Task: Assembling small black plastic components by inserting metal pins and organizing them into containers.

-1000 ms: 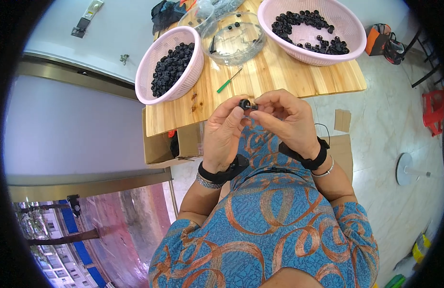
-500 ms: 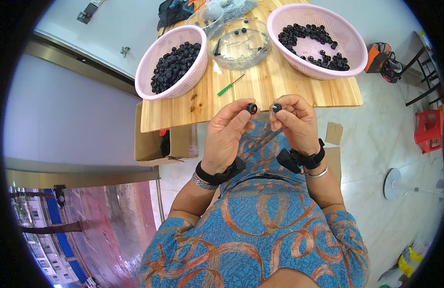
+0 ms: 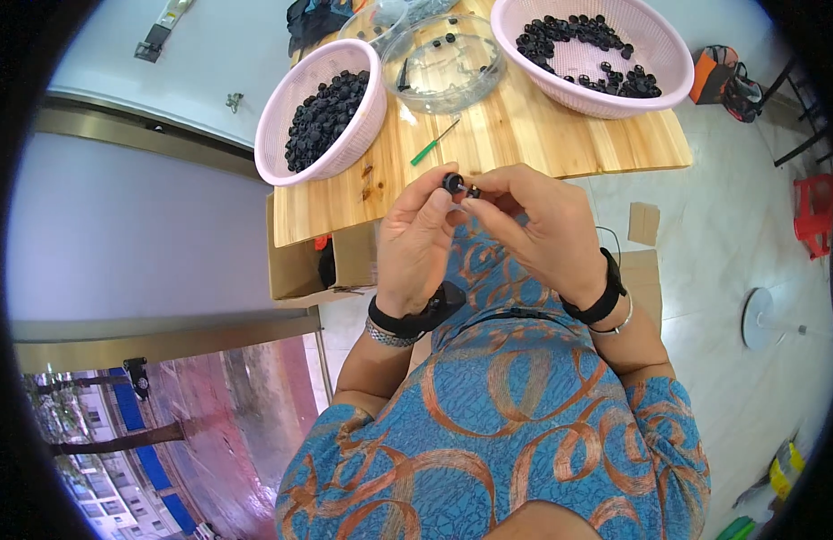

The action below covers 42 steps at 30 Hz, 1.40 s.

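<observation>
Half a second ago the two hands stood apart; now the right hand (image 3: 547, 220) has come in beside the left hand (image 3: 415, 247), bringing its small dark part (image 3: 473, 193) close to the black ring-like part (image 3: 452, 183) in the left fingers — whether the two touch is hard to tell. The right hand has turned, too, its fingers now pointing leftward and covering more of what it pinches. The box on the right wrist's black strap (image 3: 606, 297), visible in both earlier views, has gone out of sight. The view has tilted — the right pink basket's (image 3: 606, 107) far rim, whole half a second ago, is now cut off.
</observation>
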Available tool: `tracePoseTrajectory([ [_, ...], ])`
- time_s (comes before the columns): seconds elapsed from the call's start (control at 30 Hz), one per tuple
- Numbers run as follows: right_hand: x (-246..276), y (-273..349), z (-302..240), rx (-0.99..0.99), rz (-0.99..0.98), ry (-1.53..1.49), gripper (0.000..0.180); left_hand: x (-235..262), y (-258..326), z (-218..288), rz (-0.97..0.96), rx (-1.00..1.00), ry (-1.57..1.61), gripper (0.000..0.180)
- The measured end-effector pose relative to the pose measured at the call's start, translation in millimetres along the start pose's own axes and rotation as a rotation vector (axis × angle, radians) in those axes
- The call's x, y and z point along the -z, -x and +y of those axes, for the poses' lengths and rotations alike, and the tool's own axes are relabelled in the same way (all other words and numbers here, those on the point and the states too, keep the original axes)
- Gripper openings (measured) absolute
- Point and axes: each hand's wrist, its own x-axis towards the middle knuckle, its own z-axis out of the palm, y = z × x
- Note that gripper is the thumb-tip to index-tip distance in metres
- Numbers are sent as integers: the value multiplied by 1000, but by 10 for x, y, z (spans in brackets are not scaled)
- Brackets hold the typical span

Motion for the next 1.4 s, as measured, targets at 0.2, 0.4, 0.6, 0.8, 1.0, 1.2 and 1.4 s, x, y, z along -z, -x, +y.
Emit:
tracePoseTrajectory([
  [0.2, 26, -37, -4, 92, -11, 127, 15, 23, 13, -6, 32, 0, -34, 29],
  [0.4, 56, -39, -15, 114, -46, 230, 15, -2, 17, -31, 32, 0, -38, 29],
  [0.6, 66, -31, -2, 100, -58, 243, 15, -20, 13, -54, 29, -27, -102, 29],
  [0.8, 79, -37, -10, 101, -61, 277, 15, -17, 2, -68, 34, -73, -202, 29],
  [1.0, 76, -28, 4, 128, -53, 286, 16, -30, 21, -47, 39, -104, -285, 28],
  [1.2, 64, -17, 9, 129, -48, 269, 15, -2, 23, -44, 32, -106, -314, 27],
  [1.4, 57, -3, 43, 101, -42, 161, 14, -28, 22, -42, 9, -30, -196, 27],
])
